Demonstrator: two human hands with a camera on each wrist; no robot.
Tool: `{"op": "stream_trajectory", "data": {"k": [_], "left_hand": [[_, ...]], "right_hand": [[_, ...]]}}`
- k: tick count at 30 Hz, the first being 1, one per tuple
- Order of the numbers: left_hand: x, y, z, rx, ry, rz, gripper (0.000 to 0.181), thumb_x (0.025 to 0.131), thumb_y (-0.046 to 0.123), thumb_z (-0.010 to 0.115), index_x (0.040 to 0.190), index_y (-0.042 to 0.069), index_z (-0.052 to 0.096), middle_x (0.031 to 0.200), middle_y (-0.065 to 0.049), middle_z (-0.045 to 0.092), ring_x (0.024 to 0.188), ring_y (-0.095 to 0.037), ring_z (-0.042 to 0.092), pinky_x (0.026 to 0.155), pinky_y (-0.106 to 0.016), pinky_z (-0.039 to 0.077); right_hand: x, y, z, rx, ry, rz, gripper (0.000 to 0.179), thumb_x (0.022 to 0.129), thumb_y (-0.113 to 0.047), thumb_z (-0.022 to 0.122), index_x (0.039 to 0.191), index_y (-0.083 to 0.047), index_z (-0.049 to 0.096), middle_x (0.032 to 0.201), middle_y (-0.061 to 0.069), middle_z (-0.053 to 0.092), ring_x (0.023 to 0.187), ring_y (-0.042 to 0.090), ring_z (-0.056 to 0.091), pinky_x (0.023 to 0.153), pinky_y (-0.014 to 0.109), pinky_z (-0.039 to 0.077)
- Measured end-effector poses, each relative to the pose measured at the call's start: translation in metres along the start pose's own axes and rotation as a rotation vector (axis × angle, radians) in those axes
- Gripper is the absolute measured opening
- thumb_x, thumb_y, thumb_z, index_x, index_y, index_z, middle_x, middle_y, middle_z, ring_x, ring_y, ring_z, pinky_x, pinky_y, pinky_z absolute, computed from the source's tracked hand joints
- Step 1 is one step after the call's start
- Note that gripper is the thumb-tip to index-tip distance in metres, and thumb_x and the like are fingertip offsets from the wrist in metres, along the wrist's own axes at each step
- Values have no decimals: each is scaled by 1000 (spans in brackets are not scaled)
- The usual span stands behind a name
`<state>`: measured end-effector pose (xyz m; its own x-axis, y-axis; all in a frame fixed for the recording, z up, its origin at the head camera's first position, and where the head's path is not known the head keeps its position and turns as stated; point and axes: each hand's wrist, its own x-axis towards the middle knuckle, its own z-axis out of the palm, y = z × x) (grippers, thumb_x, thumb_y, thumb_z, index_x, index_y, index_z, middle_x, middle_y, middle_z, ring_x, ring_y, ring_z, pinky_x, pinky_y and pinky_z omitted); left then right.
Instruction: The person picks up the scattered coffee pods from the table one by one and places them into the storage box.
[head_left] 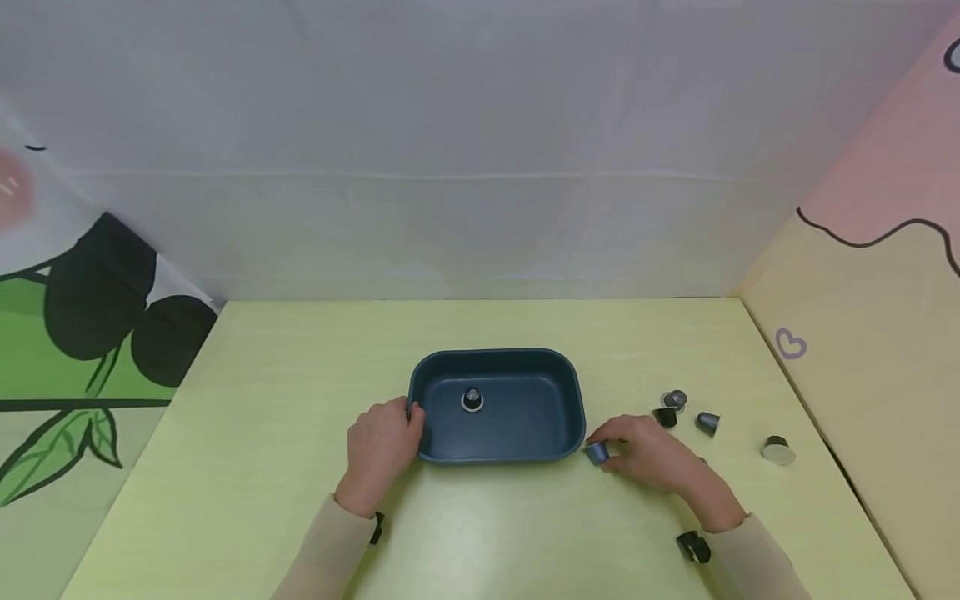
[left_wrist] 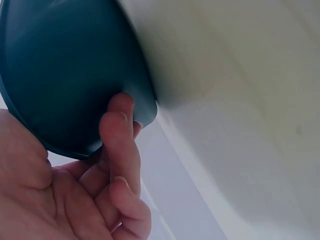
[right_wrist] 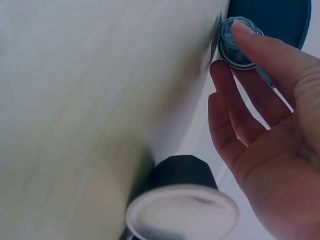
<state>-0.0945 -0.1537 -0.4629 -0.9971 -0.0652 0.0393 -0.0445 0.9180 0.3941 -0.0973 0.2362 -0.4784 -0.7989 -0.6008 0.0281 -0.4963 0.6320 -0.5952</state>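
Observation:
A dark blue rectangular tray lies on the table with one dark coffee capsule inside, left of its middle. My left hand grips the tray's left rim; in the left wrist view its curled fingers press against the outer wall. Just off the tray's lower right corner, my right hand pinches a blue coffee capsule between thumb and fingers. The right wrist view shows the thumb across this capsule, with the tray close behind.
To the right of the tray lie several more capsules: a grey one, a black one, a blue-grey one and a dark one with a pale lid. Part of another shows behind the right wrist. Printed cloth walls border the table.

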Motion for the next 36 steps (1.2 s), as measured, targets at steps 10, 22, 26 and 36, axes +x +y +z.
{"op": "stream_trajectory", "data": {"k": [10,22,26,36], "left_hand": [[-1,-1,0,-1,-4,-1,39,98,27,49,61,13,48,53,-5,45,44,-23,45,42,-35,34],[2,-5,-6,-29,-60,47,39,100,28,51,64,14,50,54,-3,45,45,-19,45,42,-33,33],[5,-5,-11,-50,-106,71,37,100,30,52,67,14,53,55,-2,47,47,-18,46,44,-32,35],[5,-8,-9,-39,-116,63,38,100,30,50,66,14,52,56,-2,47,48,-18,46,45,-32,35]], "right_hand": [[-4,0,-5,-36,72,78,35,78,-8,84,111,-10,74,107,-2,72,100,21,67,85,41,53],[-4,3,-22,-69,115,104,37,81,-6,81,116,-8,72,109,3,71,99,25,67,80,45,53],[-3,1,-29,-74,138,96,37,80,-4,81,116,-7,72,108,3,72,98,26,68,79,45,54],[7,-11,-38,-77,206,8,40,78,-2,82,117,-5,71,107,3,72,93,29,69,75,44,55]]}}
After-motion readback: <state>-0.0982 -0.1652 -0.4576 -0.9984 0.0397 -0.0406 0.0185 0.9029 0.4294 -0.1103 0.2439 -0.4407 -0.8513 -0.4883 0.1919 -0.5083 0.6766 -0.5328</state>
